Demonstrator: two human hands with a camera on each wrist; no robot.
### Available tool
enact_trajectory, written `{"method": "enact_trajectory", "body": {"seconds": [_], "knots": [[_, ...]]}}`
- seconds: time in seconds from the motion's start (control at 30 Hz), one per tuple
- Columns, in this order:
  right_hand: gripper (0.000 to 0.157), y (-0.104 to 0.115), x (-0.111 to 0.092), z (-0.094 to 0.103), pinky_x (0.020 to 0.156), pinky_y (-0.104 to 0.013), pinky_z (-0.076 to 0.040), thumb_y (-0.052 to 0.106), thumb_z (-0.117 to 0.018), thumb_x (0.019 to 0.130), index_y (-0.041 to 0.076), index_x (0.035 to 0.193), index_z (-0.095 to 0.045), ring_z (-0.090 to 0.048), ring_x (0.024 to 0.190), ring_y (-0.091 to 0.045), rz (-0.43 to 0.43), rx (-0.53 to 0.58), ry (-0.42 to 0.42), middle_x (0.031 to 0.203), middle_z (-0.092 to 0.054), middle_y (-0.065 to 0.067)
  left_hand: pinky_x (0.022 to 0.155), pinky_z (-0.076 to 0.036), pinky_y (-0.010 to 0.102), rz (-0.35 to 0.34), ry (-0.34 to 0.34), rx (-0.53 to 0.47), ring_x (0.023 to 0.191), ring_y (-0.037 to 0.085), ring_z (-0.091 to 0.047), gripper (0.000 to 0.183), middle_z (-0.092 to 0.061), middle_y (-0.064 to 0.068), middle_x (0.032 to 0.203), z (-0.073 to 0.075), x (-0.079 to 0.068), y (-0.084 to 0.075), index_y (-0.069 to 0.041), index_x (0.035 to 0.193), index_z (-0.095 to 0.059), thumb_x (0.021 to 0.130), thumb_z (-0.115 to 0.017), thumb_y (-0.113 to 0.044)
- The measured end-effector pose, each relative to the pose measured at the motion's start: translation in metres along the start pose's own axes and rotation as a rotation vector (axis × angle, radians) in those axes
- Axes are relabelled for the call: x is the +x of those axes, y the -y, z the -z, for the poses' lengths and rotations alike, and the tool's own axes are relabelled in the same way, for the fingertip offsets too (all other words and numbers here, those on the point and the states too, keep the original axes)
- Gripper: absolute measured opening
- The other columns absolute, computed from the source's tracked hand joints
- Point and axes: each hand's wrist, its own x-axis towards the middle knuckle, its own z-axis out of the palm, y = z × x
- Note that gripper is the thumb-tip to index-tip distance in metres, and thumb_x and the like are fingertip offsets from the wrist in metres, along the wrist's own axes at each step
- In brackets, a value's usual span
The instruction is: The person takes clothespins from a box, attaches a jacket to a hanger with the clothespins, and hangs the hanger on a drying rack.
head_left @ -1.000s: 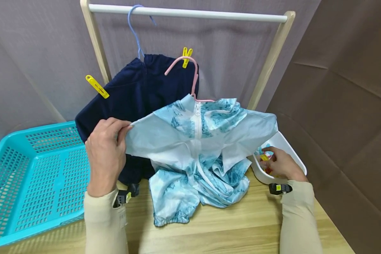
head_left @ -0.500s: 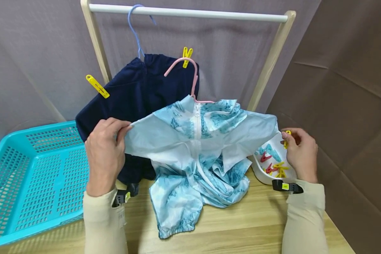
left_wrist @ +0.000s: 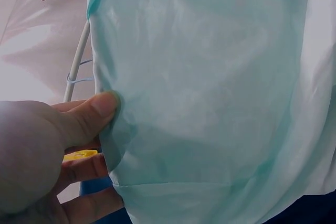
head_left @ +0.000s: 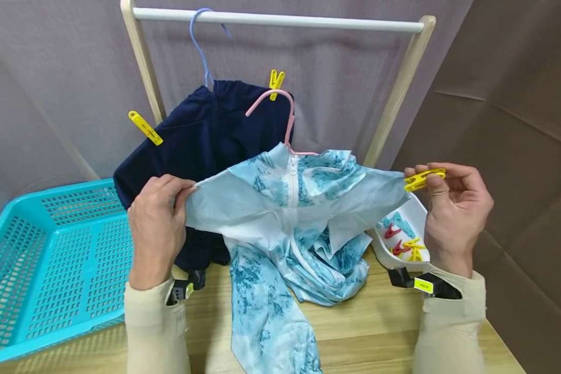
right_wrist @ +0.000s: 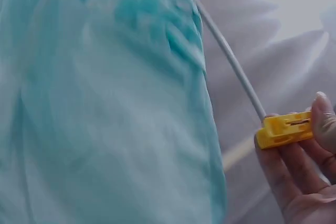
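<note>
A light blue and white zip jacket (head_left: pixel 262 208) hangs on a pink hanger (head_left: pixel 291 122) in the head view. My left hand (head_left: pixel 159 223) pinches the jacket's shoulder edge at the left; in the left wrist view the thumb presses on the pale fabric. My right hand (head_left: pixel 458 213) holds a yellow clothespin (head_left: pixel 424 179) between thumb and fingers, beside the jacket's right shoulder. In the right wrist view the clothespin (right_wrist: pixel 286 129) lies across the fingers, apart from the fabric. One patterned sleeve (head_left: pixel 271 311) hangs down over the table front.
A navy garment (head_left: pixel 191 135) on a blue hanger (head_left: pixel 200 47) hangs from the white rail (head_left: pixel 280 19), with yellow clothespins on both shoulders. A turquoise basket (head_left: pixel 75 265) stands left. At right, a white bin (head_left: pixel 423 208) holds several red, yellow and blue clothespins.
My right hand has risen out of the white bin with a yellow clothespin and come up beside the jacket's right shoulder. The patterned sleeve has dropped lower. My left hand keeps its pinch.
</note>
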Motion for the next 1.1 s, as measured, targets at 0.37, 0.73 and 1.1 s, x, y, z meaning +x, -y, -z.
{"method": "enact_trajectory", "body": {"seconds": [0.37,0.73,1.1], "knots": [[0.018,-0.011,-0.005,-0.046,0.092,-0.03,-0.059,-0.012,-0.068,0.087,-0.021,0.103,-0.065,-0.078,0.091,-0.025,0.082,-0.121,0.106,0.097,-0.079,-0.016,0.07,-0.053,0.048,-0.024,0.016,-0.024,0.085,0.029,-0.068,0.013,-0.076,0.009,0.091,0.0,0.002,0.003,-0.006,0.091,-0.078,0.096,-0.071,-0.016],[0.043,-0.016,-0.005,-0.033,0.099,-0.014,-0.05,0.012,-0.074,0.093,0.021,0.134,-0.068,-0.068,0.103,0.001,-0.093,-0.756,0.371,0.117,-0.076,0.004,0.071,-0.053,0.05,-0.048,-0.022,-0.017,0.085,0.029,-0.068,0.013,-0.076,0.008,0.089,-0.001,0.002,0.005,-0.005,0.089,-0.077,0.096,-0.07,-0.013],[0.05,-0.013,0.015,0.029,0.094,-0.034,-0.043,0.048,-0.041,0.107,0.014,0.135,-0.065,-0.058,0.117,-0.018,-0.363,-1.124,0.27,0.133,-0.067,-0.015,0.067,-0.051,0.05,-0.019,-0.038,-0.001,0.085,0.029,-0.068,0.011,-0.076,0.007,0.089,-0.002,0.003,0.007,-0.007,0.09,-0.077,0.095,-0.071,-0.014]]}}
